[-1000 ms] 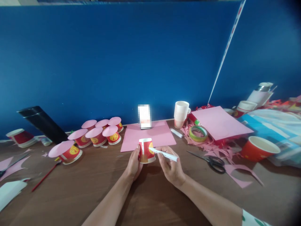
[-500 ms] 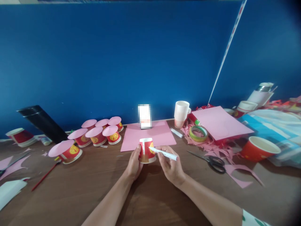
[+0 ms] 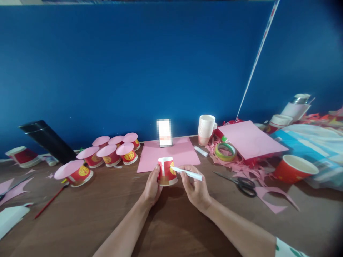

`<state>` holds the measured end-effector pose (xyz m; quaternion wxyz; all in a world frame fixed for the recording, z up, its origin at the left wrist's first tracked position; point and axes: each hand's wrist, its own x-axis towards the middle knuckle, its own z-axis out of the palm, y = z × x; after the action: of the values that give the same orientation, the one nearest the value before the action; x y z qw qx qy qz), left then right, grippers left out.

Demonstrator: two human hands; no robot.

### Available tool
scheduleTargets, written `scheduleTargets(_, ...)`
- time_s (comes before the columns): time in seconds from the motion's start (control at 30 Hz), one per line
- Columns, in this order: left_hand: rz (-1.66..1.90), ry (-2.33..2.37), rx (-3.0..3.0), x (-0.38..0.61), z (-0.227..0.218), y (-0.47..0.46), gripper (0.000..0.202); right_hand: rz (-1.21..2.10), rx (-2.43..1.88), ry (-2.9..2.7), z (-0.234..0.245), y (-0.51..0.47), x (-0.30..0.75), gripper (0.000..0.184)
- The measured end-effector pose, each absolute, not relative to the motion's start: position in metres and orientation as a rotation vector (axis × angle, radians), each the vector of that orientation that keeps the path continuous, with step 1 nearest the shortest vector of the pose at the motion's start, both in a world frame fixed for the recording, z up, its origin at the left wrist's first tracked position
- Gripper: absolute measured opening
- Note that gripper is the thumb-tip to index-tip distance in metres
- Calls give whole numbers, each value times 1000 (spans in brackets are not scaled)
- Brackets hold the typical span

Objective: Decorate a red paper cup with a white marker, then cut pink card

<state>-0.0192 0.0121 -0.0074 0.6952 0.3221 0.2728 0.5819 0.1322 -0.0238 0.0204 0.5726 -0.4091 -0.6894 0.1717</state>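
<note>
A red paper cup (image 3: 165, 173) with a gold emblem stands upside down, white base up, just above or on the brown table. My left hand (image 3: 153, 186) is closed around its left side. Between the fingers and thumb of my right hand (image 3: 195, 189) is a white marker pen (image 3: 189, 174), its tip pointing left at the cup's gold emblem. Whether the tip touches the cup I cannot tell. Behind the cup lies a pink paper sheet (image 3: 182, 153). A white pen cap (image 3: 200, 151) rests right of that sheet.
Several upside-down red cups topped with pink discs (image 3: 108, 151) stand at left, near a black flask (image 3: 49, 141) and a red brush (image 3: 50, 201). At right are stacked white cups (image 3: 206, 129), a tape roll (image 3: 225, 152), scissors (image 3: 245, 186), pink scraps (image 3: 272, 205) and an orange-red cup (image 3: 296, 169).
The pen in my right hand has shifted slightly, its tip a little farther right along the cup. My left hand keeps its hold on the cup.
</note>
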Motion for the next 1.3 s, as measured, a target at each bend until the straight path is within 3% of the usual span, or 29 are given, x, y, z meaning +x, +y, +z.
scheduleTargets(0.53,1295,595,700,-18,-8,12,35,531,-948,-1511,14,-21,132,15)
scheduleTargets(1.3,1290,611,714,-18,-7,12,33,415,-978,-1614,18,-24,132,13)
